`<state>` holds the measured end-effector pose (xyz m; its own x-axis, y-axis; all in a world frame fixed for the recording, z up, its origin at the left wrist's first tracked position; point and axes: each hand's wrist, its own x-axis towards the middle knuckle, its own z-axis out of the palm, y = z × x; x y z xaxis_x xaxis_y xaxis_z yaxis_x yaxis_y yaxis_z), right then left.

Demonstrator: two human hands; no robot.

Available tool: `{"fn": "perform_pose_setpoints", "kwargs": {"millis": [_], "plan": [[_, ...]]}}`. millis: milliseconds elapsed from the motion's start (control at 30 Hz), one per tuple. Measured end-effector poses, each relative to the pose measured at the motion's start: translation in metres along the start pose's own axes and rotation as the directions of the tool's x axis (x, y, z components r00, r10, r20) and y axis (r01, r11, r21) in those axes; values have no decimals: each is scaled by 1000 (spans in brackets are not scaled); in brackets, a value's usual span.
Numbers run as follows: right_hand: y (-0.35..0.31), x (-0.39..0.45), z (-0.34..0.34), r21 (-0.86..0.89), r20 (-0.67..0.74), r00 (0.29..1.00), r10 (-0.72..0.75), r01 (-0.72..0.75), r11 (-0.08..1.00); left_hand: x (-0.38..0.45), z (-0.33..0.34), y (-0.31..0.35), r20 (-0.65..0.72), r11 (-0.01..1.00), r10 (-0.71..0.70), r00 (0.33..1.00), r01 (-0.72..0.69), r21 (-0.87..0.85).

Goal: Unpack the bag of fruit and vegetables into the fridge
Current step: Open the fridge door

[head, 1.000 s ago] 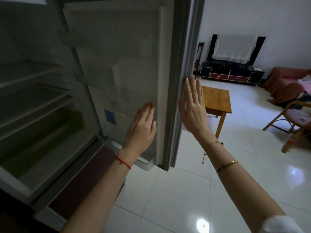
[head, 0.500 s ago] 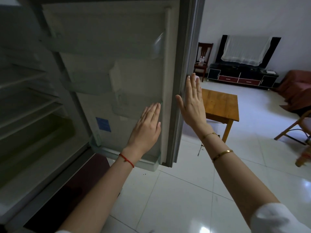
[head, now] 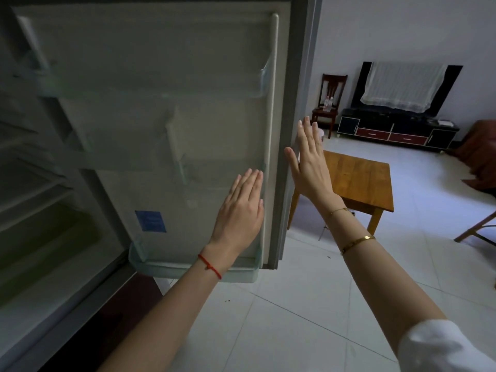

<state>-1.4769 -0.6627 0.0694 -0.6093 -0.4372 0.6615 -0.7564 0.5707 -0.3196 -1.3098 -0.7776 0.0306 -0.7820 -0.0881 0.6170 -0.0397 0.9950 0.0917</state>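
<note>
The fridge door [head: 188,116] stands open in front of me, its pale inner lining and clear door bins facing me. My left hand [head: 240,210] lies flat against the lower right of that lining, fingers together, holding nothing. My right hand [head: 308,162] is flat against the door's grey outer edge, fingers up, empty. The fridge interior [head: 40,224] at the left shows bare shelves and a greenish drawer. No bag, fruit or vegetables are in view.
A low wooden table [head: 359,181] stands just behind the door on the white tiled floor. Farther back are a dark chair [head: 328,103], a TV cabinet [head: 397,130] with a cloth-covered screen, and seating at the right edge.
The view has shifted left and closer to the door, which now fills more of the frame. Both hands stay flat on the door, left inside, right on the edge.
</note>
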Motion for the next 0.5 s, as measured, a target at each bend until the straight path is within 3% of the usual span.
{"fn": "perform_pose_setpoints", "kwargs": {"millis": [500], "plan": [[57, 81, 46, 145, 88, 992, -87, 74, 987, 68, 46, -4, 23, 996, -83, 996, 82, 36]]}}
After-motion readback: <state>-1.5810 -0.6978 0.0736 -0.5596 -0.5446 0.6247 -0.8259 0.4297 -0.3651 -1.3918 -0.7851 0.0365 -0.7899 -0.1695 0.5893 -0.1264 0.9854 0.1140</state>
